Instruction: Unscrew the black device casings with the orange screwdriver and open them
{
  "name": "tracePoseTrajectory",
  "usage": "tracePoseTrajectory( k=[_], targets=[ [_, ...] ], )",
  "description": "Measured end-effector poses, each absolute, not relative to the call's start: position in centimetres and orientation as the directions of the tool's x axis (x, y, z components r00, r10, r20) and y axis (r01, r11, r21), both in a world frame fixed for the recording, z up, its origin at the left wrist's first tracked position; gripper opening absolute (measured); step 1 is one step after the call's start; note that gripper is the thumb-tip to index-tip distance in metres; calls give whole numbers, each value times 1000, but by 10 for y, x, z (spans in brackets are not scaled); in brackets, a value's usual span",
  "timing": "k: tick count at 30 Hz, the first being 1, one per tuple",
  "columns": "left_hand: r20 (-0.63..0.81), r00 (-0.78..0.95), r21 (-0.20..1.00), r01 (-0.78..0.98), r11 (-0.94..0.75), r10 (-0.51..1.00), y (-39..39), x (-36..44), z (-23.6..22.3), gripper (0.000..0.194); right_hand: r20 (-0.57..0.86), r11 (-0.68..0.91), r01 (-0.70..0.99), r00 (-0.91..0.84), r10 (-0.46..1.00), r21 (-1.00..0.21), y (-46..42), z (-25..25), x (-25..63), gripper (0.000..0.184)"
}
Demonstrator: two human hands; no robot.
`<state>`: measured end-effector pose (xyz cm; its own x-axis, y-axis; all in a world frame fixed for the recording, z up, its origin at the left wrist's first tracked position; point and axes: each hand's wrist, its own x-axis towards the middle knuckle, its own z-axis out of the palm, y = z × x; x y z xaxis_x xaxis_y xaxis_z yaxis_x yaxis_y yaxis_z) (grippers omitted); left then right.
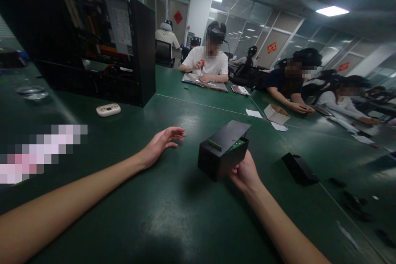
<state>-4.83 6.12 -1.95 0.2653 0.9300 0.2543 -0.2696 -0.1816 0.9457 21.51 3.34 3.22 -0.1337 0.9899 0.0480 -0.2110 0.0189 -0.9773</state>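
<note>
My right hand (pixel 247 173) grips a black box-shaped electronics housing (pixel 213 161) from its right side and underneath. The housing is held just above the green table (pixel 167 222), with a shadow below it. Its flat black lid (pixel 232 134) sits tilted, and green circuit board (pixel 238 145) shows in the gap. To the left of the housing, my left hand (pixel 163 142) hovers over or rests on the table, fingers stretched out and slightly curled, holding nothing. A small gap separates it from the housing.
An open black computer case (pixel 145 53) stands at the left, with a pale oval case (pixel 108 110) in front. Further right lie a black part (pixel 299 169), a small cardboard box (pixel 276 114) and paper (pixel 254 113). Across the table a person (pixel 213 60) holds a red-handled tool.
</note>
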Motion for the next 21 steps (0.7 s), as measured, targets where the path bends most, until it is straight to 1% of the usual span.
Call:
tracePoseTrajectory(
  k=[3, 7, 10, 14, 17, 21],
  targets=[
    [251, 259, 946, -271, -179, 933, 60, -48, -19, 62, 49, 10, -299, -124, 991, -954, 33, 32, 214, 47],
    [247, 251, 944, -281, -174, 936, 60, -47, -19, 62, 69, 24, -326, -127, 989, -945, 32, 32, 214, 38],
    [244, 261, 946, -274, -171, 934, 60, -47, -18, 63, 58, 11, -351, -124, 991, -936, 33, 33, 215, 34],
    [248, 278, 948, -265, -174, 928, 61, -48, -19, 63, 29, -13, -361, -110, 993, -933, 33, 32, 216, 32],
    [253, 275, 947, -267, -179, 927, 62, -48, -21, 64, 38, -7, -357, -119, 992, -934, 32, 31, 215, 34],
    [250, 262, 946, -271, -178, 932, 63, -47, -23, 64, 60, 1, -356, -155, 986, -935, 31, 30, 212, 29]
  ],
)
